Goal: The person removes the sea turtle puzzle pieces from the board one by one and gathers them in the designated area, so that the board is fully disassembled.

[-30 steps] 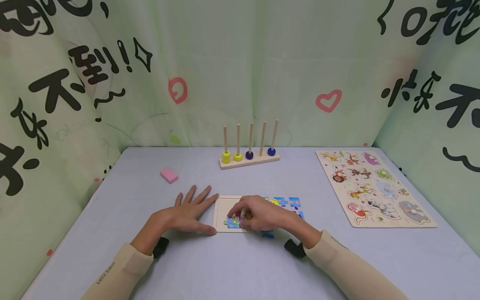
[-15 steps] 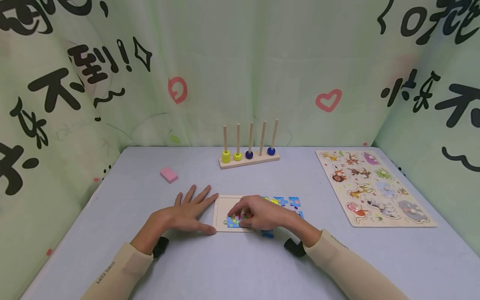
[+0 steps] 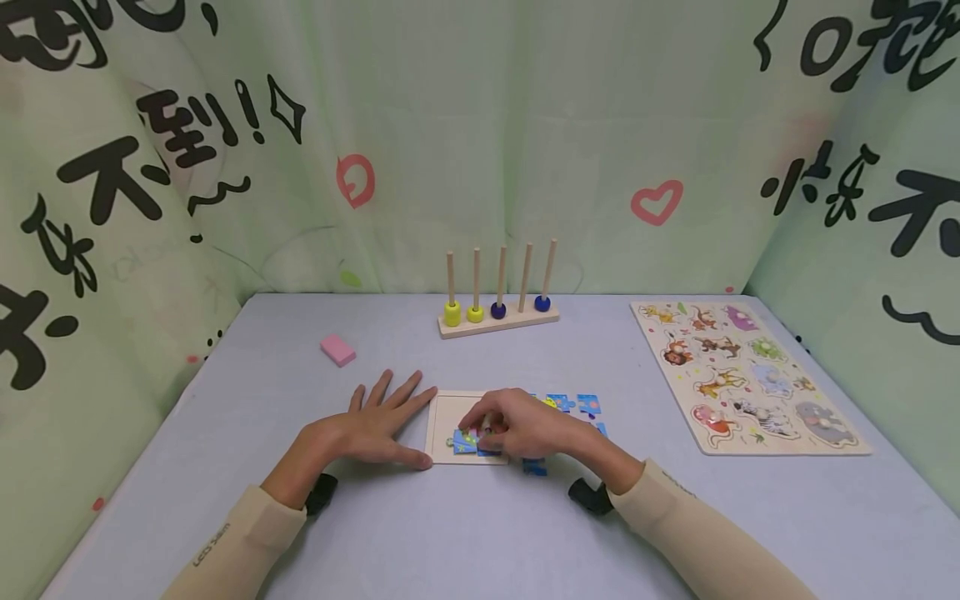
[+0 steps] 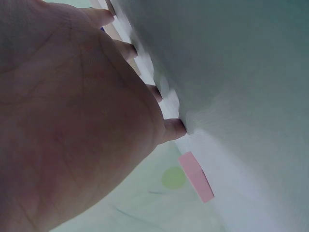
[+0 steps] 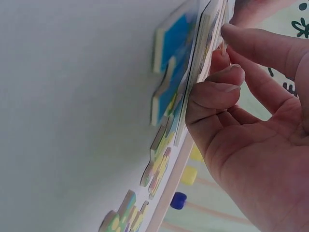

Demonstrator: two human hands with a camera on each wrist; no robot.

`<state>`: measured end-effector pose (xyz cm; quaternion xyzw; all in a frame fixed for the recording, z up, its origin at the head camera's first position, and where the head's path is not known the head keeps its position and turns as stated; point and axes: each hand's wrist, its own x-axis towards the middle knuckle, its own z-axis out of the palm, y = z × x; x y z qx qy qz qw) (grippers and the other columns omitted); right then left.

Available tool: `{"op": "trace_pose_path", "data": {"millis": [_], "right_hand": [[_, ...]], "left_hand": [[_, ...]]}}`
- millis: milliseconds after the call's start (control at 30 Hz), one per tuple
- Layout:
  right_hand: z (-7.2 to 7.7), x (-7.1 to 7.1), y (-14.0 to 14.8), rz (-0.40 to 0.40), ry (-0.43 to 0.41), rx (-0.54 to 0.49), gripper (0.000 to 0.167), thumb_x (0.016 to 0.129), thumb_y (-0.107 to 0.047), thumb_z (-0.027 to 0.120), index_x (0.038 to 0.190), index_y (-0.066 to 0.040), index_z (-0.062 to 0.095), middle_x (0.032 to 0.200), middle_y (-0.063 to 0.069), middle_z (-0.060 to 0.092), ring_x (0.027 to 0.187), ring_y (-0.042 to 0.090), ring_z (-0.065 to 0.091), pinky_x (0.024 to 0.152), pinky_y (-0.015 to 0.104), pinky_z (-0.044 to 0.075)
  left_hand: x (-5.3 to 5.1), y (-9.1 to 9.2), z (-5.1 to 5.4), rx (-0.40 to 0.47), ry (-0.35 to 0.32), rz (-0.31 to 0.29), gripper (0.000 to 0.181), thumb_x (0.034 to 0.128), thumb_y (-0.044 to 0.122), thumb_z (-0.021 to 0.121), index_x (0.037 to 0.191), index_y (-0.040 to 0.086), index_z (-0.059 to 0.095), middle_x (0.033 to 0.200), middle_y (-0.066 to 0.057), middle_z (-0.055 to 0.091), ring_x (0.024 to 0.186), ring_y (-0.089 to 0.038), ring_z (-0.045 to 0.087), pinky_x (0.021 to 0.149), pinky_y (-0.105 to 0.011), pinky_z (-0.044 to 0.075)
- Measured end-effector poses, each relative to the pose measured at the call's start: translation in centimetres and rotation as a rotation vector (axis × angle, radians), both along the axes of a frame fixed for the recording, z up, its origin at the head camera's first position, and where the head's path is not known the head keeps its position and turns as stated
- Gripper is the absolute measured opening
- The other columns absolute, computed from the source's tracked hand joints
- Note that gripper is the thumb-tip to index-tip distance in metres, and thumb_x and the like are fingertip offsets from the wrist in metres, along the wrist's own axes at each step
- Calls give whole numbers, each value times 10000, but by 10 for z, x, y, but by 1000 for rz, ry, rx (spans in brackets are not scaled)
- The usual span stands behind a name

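A pale wooden puzzle tray (image 3: 442, 417) lies at the middle of the table. My left hand (image 3: 372, 431) rests beside it with fingers spread, the thumb and index fingertip at the tray's left edge. In the left wrist view the palm of the left hand (image 4: 82, 106) faces the camera. Over the tray, my right hand (image 3: 536, 423) pinches a small jigsaw piece (image 3: 466, 442), blue with green and yellow. Seen from the right wrist, that piece (image 5: 224, 47) shows only as a thin edge between the thumb and a finger. The hand hides part of the tray.
Several loose jigsaw pieces (image 3: 589, 404) lie right of the tray, some partly under the right hand. A pink block (image 3: 338, 350) is at the back left. Behind stands a peg rack (image 3: 501, 322) with yellow and blue beads. An animal puzzle board (image 3: 750, 379) lies at right.
The pinched jigsaw piece has shifted slightly left and turned a little, showing a dark blue strip beside it. My right fingers have moved a touch. The left hand stays still.
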<state>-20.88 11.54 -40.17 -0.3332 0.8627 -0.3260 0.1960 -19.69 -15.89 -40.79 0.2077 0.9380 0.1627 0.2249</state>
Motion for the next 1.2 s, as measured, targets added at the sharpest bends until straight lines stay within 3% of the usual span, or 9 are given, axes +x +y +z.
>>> {"op": "trace_pose_path", "data": {"millis": [333,533,767,1200], "right_hand": [[2,3,14,-39,-18,-38,267,981,-71,725,1232,-144,780,1155,16,729,826,103,573,736,204,476],[0,3,35,-39,-19,-74,292,973,-65,740,1251,-148,766,1181,32,730,819,108,569,730,212,482],[3,9,63,-75,-8,-48,300,968,-106,759,1257,-189,768,1177,-8,735,840,100,557,731,204,456],[9,22,109,-82,-15,-56,269,981,-112,742,1247,-146,759,1161,17,722,848,81,527,730,208,453]], "left_hand": [[-2,-1,-3,-18,0,6,1056,886,668,696,1715,268,179,1820,-72,-11,1653,-483,-116,1257,-788,-40],[-2,-1,-5,-7,5,7,1056,889,651,706,1716,259,177,1820,-76,-6,1655,-481,-111,1258,-786,-42],[-2,-1,-3,-2,-1,13,1057,889,646,709,1716,260,175,1820,-74,-6,1655,-478,-116,1262,-779,-50],[-2,0,-3,-1,-5,21,1053,888,638,714,1715,267,179,1820,-65,-7,1657,-469,-120,1268,-768,-55]]}}
